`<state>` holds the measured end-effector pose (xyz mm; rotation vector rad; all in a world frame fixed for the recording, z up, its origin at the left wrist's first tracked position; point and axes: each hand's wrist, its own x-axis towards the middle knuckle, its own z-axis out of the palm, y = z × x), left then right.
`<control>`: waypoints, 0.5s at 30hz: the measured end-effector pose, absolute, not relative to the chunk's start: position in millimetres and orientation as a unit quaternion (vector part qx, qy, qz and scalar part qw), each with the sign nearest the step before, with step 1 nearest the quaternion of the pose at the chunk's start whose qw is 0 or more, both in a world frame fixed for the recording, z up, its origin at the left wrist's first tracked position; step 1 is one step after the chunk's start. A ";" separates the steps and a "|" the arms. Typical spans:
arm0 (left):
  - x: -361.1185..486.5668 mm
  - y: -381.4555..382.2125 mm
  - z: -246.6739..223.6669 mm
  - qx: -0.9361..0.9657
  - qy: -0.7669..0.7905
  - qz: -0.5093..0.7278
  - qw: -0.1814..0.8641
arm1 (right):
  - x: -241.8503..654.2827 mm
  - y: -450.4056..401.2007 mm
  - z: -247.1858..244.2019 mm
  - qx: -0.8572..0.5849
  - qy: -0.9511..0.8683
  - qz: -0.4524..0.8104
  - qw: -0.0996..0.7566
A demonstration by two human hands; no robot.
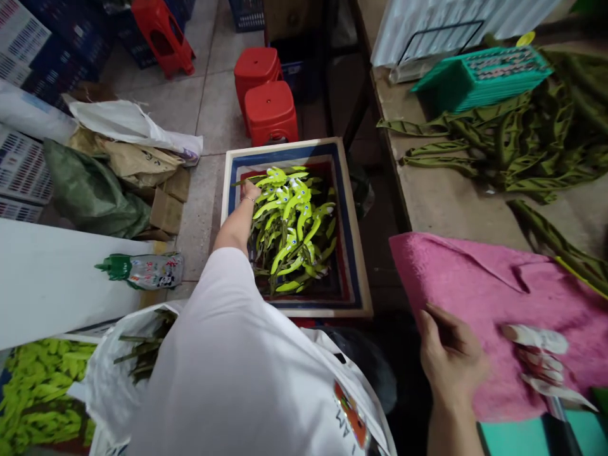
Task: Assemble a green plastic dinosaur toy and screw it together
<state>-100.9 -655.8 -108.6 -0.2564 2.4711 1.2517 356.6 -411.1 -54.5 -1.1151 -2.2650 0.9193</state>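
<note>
My left hand (249, 190) reaches into a wooden-rimmed crate (357, 272), at the left edge of a heap of bright green toy pieces (298, 212) with printed eyes and dark undersides. Its fingers are closed around part of one green toy piece, whose thin dark end sticks out to the left; most of the grip is small and hard to see. On the right, my right hand (449, 354) lies by the edge of a pink towel (475, 272), thumb and curled fingers apart, nothing visible in it. Beside it on the towel is a tape-wrapped tool (546, 345).
Dark green moulded strips (517, 139) and a stack of teal trays (484, 79) lie on the right-hand table. Red stools (270, 111) stand beyond the crate. To the left are a green-capped bottle (156, 269), sacks (95, 190) and a white bag (114, 373) of dark strips.
</note>
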 end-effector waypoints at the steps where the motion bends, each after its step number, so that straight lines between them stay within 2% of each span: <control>1: -98.6 -648.3 -118.0 -0.077 0.895 0.403 0.175 | 355.8 -411.4 -54.0 -0.403 -0.826 0.322 0.229; 8: -39.7 -614.2 -208.0 0.062 0.944 0.216 0.241 | 354.1 -409.9 -52.7 -0.290 -0.890 0.232 0.266; 15: -80.4 -663.3 -235.1 0.048 0.962 0.154 0.221 | 354.5 -411.9 -53.4 -0.236 -0.919 0.152 0.278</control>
